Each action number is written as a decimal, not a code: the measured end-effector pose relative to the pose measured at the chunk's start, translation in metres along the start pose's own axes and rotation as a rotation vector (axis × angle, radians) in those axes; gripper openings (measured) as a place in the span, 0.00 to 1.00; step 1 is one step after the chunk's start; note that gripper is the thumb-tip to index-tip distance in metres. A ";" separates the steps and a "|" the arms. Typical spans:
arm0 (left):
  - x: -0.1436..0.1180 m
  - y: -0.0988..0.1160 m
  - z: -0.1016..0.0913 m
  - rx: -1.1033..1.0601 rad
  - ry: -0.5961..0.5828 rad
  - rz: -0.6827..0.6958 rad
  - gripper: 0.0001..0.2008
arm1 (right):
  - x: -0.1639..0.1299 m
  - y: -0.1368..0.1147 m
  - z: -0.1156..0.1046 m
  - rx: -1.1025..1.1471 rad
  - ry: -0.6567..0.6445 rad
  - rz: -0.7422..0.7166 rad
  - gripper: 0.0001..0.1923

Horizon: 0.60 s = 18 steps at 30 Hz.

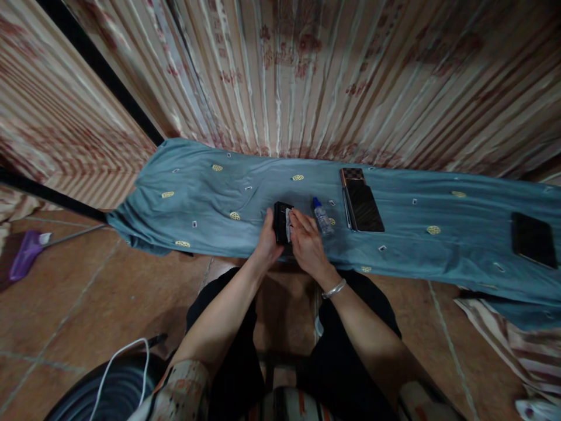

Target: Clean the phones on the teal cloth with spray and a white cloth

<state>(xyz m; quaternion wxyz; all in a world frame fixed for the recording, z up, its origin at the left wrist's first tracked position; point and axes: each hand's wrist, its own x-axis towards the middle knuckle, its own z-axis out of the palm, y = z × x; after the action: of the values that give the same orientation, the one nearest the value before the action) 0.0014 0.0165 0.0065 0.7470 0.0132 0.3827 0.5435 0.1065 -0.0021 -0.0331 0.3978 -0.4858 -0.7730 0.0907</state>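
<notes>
- A small black rectangular phone (279, 221) is held upright at the centre of the frame, gripped along its edge by the left hand (266, 240), just above the blue-grey patterned cloth (210, 199).
- A white wipe (288, 222) is pressed against the phone's face by the right hand (307, 242), fingers closed on it.
- A small clear plastic spray bottle (322, 215) stands just beside the right hand; it could be knocked over by a wide stroke.
- The phone could slip if the left-hand grip is loosened.
- Both forearms are extended forward, wrists close together; a silver bangle (333, 289) is worn on the right wrist.
- Two stacked dark phones (362, 202) lie to the right.
</notes>
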 end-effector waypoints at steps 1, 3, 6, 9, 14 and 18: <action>0.000 0.001 0.000 -0.001 0.006 0.001 0.24 | -0.002 -0.001 0.001 -0.002 0.006 -0.008 0.23; 0.001 0.004 0.001 -0.001 0.030 0.010 0.24 | -0.004 -0.003 0.002 -0.004 0.011 -0.021 0.23; 0.003 0.007 0.001 0.012 0.068 0.022 0.24 | -0.007 -0.006 0.004 0.001 -0.005 -0.042 0.22; 0.003 0.010 0.000 0.029 0.079 0.017 0.26 | -0.009 -0.010 0.004 0.017 -0.012 -0.069 0.22; 0.003 0.013 -0.001 0.056 0.069 -0.001 0.29 | -0.013 -0.015 0.004 0.026 -0.008 -0.130 0.23; 0.005 0.009 -0.001 0.066 0.048 -0.001 0.31 | -0.015 -0.015 0.005 0.037 0.007 -0.186 0.24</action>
<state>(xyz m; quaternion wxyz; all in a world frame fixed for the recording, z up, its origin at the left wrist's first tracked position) -0.0060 0.0234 0.0069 0.7371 0.0247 0.4181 0.5304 0.0958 -0.0208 -0.0364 0.4162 -0.4048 -0.8115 0.0659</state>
